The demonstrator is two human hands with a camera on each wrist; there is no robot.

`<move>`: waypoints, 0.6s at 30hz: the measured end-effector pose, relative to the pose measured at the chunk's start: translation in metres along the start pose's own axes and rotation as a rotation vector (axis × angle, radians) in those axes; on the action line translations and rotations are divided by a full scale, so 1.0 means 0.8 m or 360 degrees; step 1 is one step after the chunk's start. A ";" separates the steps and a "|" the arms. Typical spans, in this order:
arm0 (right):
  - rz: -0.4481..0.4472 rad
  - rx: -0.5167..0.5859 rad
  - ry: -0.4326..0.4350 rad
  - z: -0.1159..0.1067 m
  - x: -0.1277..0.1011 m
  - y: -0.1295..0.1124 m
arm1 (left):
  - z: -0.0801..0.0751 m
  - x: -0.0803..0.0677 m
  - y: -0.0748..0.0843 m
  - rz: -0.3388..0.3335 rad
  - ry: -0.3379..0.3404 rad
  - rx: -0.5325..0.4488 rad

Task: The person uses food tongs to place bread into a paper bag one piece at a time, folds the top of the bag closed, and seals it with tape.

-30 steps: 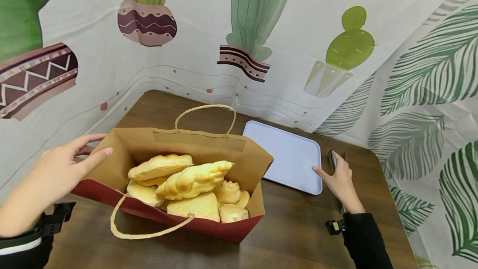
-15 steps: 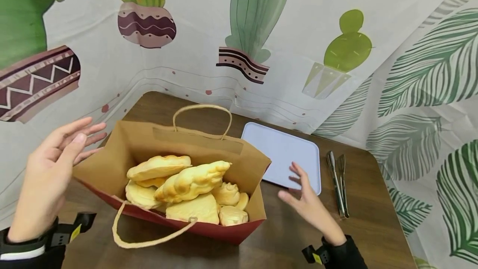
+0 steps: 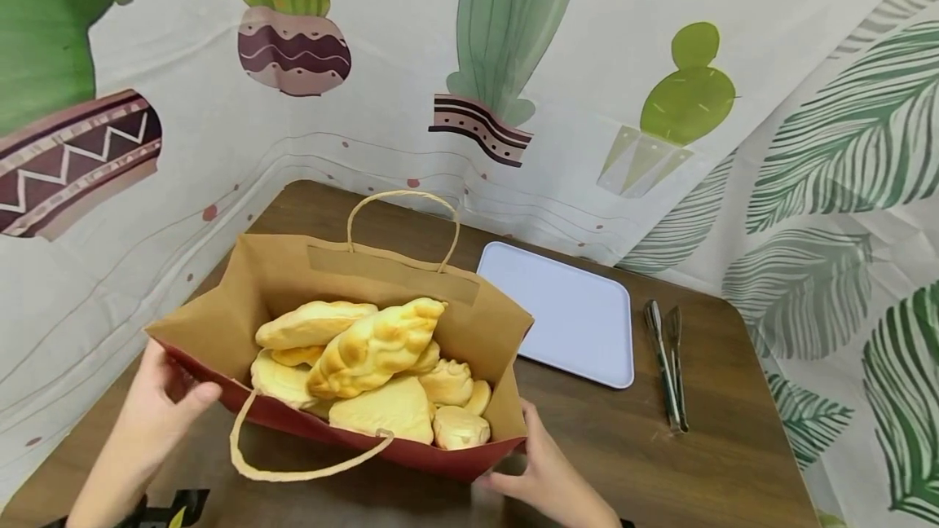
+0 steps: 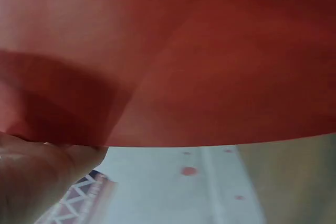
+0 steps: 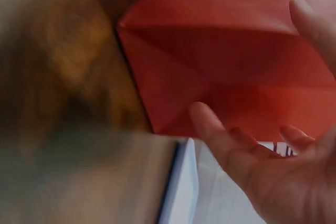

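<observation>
Both ends of the bread-filled paper bag [image 3: 352, 349] on the bench [image 3: 623, 446] taken, left hand [image 3: 157, 406] pinching its left rim, right hand [image 3: 539, 475] open-fingered against its right corner; bread [image 3: 374, 349] all inside, tray [image 3: 565, 312] bare, tongs [image 3: 666, 365] untouched.

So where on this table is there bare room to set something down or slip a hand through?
The tray is bare. Open wood lies between tray and tongs, and in front of both. The bag, full of bread, fills the left, with the left hand and right hand at its ends.
</observation>
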State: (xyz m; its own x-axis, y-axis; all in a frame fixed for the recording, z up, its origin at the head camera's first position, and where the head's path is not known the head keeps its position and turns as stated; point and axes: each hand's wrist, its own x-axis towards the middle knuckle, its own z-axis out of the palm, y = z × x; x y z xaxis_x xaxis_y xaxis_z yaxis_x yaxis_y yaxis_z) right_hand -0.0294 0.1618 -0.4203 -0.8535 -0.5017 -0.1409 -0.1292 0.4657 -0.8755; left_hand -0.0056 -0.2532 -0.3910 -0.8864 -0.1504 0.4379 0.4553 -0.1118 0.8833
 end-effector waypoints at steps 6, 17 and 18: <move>0.0059 -0.0056 0.0103 0.028 0.003 0.003 | 0.009 -0.026 -0.023 -0.0266 0.0107 0.0371; -0.0095 -0.0270 0.0178 0.052 0.021 0.009 | 0.015 -0.035 -0.044 -0.0401 0.0154 0.0991; -0.0109 -0.0289 0.0187 0.053 0.024 0.009 | 0.015 -0.033 -0.045 -0.0409 0.0152 0.0982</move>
State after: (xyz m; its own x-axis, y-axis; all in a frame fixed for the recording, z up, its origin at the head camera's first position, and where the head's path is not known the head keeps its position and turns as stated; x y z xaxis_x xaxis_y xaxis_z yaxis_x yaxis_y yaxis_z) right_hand -0.0256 0.1246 -0.4486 -0.8911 -0.4533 -0.0201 -0.2684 0.5623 -0.7821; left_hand 0.0005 -0.2337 -0.4321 -0.9359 -0.2834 0.2093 0.0743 0.4219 0.9036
